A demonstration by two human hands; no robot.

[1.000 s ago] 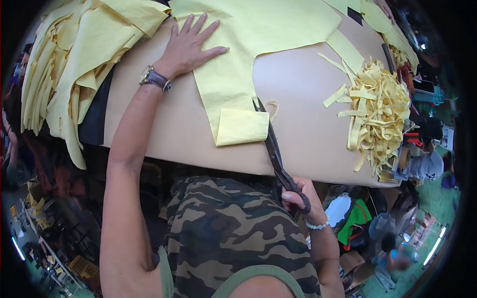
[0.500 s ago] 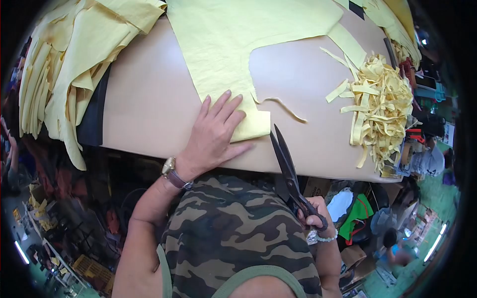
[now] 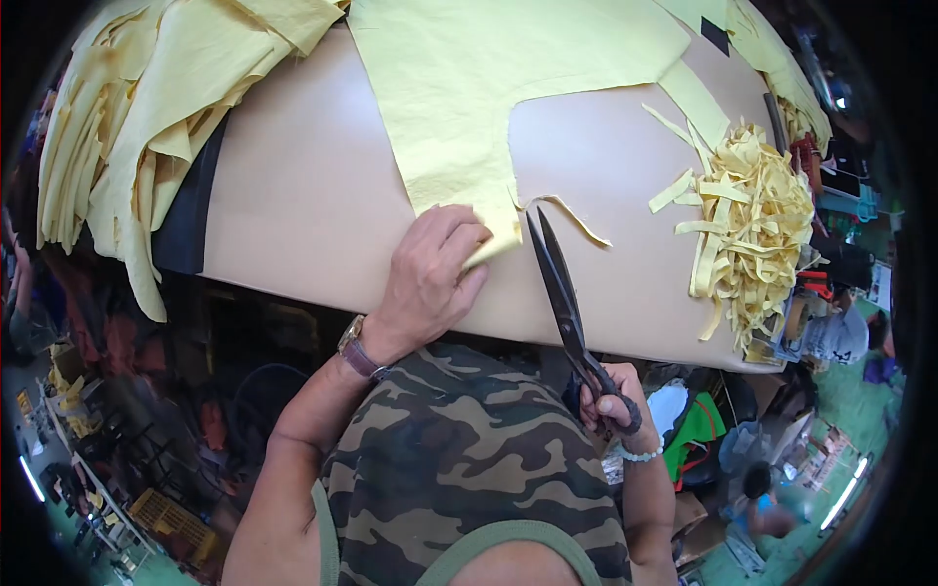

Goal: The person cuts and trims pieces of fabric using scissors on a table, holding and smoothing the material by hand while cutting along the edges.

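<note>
- At far left I see a stack of yellow cloth (image 3: 147,127), its layers drooping over the side beside a black panel (image 3: 192,210).
- Next comes the bare tan table (image 3: 283,186), its near edge running along in front of the person.
- I have a watch (image 3: 360,347) on the left wrist, its strap brown.
- The left hand (image 3: 437,273) sits above the near edge, fingers bent and thumb tucked in; I read its grip as closed on the near end of the yellow sheet (image 3: 454,107).
- That sheet lies flat on the table, broad toward the far side and narrow toward me, with its near end folded up under the fingers.
- I find the scissors (image 3: 559,283) just right of the fold, points aimed away from the person, blades slightly parted and clear of the cloth.
- A thin curled strip (image 3: 578,217) lies by the blade tips; I cannot tell whether it is joined to the sheet.
- The right hand (image 3: 608,398) is below the table's edge, its grip closed around the scissors' handles, with a pale beaded bracelet (image 3: 640,454) at the wrist.
- Furthest right on the table, I see a tangled heap of yellow offcuts (image 3: 747,230).
</note>
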